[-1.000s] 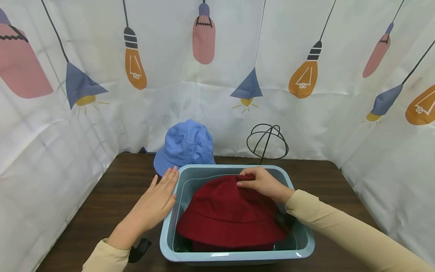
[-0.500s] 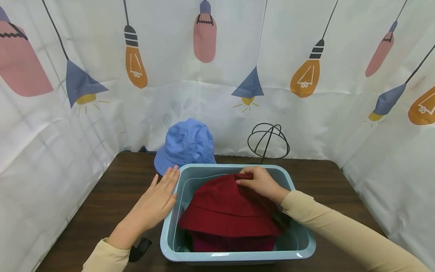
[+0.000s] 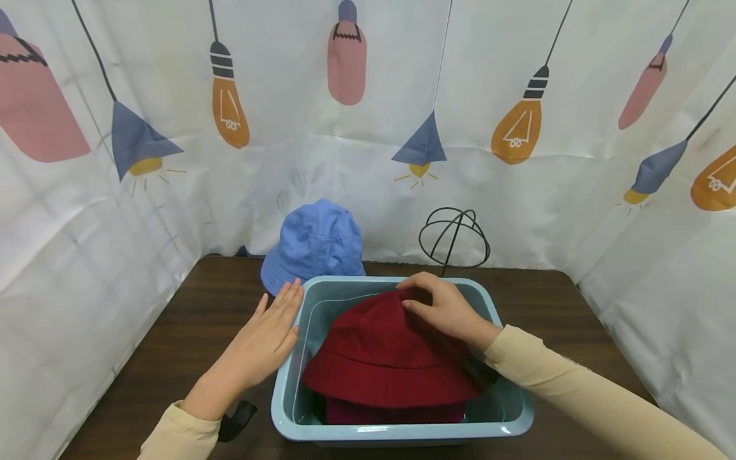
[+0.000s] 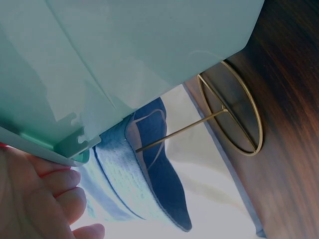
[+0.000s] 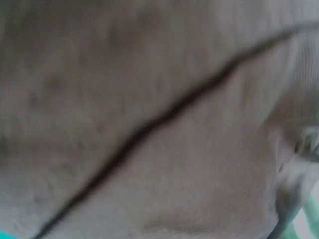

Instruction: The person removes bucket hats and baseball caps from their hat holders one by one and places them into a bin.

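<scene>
In the head view, a dark red bucket hat (image 3: 385,358) sits in a pale blue basin (image 3: 402,434), its brim over a magenta cloth item (image 3: 397,414). My right hand (image 3: 445,311) is at the top of the hat's crown, thumb and fingers parted, fingertips right at the fabric. My left hand (image 3: 259,342) lies with straight fingers along the basin's left rim. The left wrist view has the fingers (image 4: 70,201) against the rim from outside. A blurred brownish surface with a dark line (image 5: 169,114) fills most of the right wrist view.
Behind the basin, a blue bucket hat (image 3: 319,243) hangs on a wire stand whose round base (image 4: 256,124) shows in the left wrist view. A bare black wire hat stand (image 3: 454,239) is at the back right. The brown table (image 3: 552,306) meets a lamp-print curtain (image 3: 345,153).
The red hat's brim rose, uncovering more magenta cloth, then sank a little. My right hand's fingers have spread apart at the crown. The left hand has stayed in place.
</scene>
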{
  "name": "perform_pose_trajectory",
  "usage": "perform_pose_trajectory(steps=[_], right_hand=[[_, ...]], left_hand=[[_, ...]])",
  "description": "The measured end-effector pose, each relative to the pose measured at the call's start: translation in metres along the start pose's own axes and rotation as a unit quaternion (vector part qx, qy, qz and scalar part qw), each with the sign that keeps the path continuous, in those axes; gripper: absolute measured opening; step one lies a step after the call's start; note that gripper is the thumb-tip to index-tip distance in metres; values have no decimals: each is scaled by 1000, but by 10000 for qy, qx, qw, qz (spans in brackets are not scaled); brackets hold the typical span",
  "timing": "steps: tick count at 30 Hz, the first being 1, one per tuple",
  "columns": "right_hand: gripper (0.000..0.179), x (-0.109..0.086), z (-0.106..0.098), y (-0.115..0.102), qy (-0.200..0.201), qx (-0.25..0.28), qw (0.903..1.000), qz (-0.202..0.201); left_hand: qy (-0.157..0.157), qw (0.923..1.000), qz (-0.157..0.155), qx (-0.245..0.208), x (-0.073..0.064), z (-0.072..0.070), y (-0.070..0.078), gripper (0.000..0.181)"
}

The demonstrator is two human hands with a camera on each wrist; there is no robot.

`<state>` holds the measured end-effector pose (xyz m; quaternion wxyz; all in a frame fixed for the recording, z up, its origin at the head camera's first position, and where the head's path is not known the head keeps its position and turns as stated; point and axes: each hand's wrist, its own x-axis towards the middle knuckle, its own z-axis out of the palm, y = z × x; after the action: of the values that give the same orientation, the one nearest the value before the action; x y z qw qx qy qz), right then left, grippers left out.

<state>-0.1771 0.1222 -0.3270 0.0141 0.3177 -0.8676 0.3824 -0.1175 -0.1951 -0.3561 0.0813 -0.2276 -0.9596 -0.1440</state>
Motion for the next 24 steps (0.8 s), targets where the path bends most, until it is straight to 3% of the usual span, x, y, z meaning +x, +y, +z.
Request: perform_pose_trajectory(steps=[6, 13, 16, 20, 24], right_hand=[[41, -8, 5, -4, -366, -286, 9971, -601], [45, -21, 2, -5, -114, -232, 9963, -825], [50, -24, 3, -9, -181, -274, 9944, -1001], [60, -26, 9, -12, -643, -832, 9875, -1176], [70, -24, 19, -9, -1487, -1264, 9767, -897]], left_hand=[[-6, 10000, -8, -26, 0, 1, 0, 57], [-25, 10000, 32, -32, 1, 0, 0, 57], [-22, 10000, 22, -42, 1, 0, 0, 57], [-35, 10000, -1, -56, 1, -1, 1, 57], [-52, 10000, -32, -58, 0, -1, 1, 57]])
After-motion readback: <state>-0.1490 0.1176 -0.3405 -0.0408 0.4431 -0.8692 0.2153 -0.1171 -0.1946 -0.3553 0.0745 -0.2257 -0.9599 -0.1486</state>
